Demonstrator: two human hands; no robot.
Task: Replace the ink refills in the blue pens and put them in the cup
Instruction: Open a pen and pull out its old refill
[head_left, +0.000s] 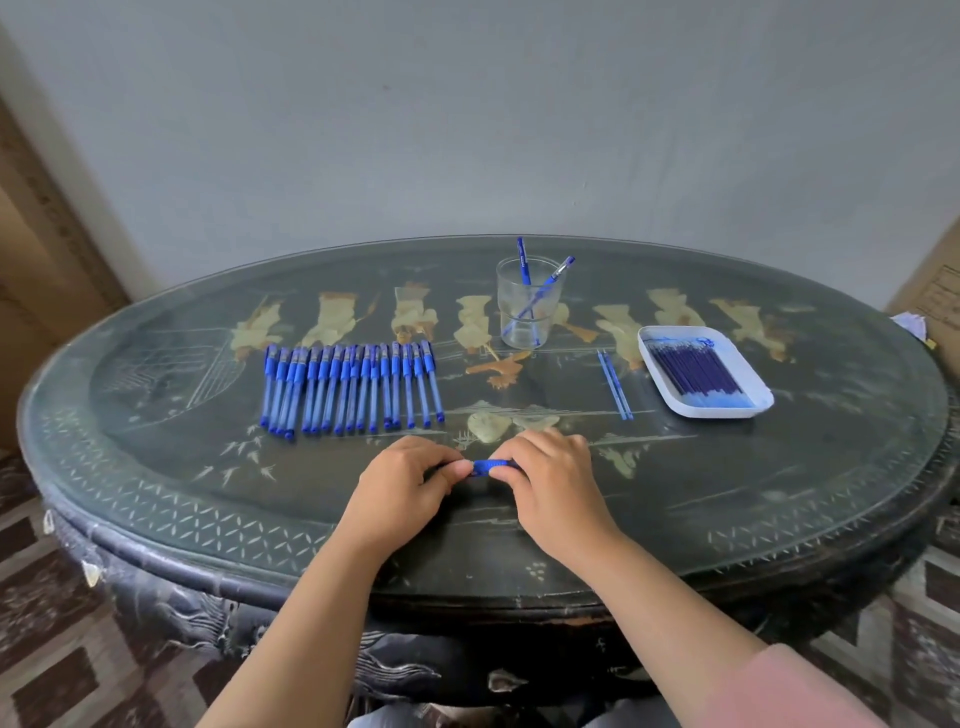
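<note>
A blue pen (487, 466) lies crosswise between my two hands just above the near part of the table. My left hand (402, 486) grips its left end and my right hand (553, 480) grips its right end; only the blue grip section shows between my fingers. A row of several blue pens (350, 387) lies side by side at mid-left. A clear cup (527, 304) at the back holds two blue pens. A white tray (748, 382) on the right is full of blue refills (698, 371). Two loose refills (615, 384) lie left of the tray.
The oval dark table (208, 499) has a glass top and painted figures. A grey wall stands behind it. A cardboard box (932, 291) sits at the far right edge. Patterned floor shows below at both sides.
</note>
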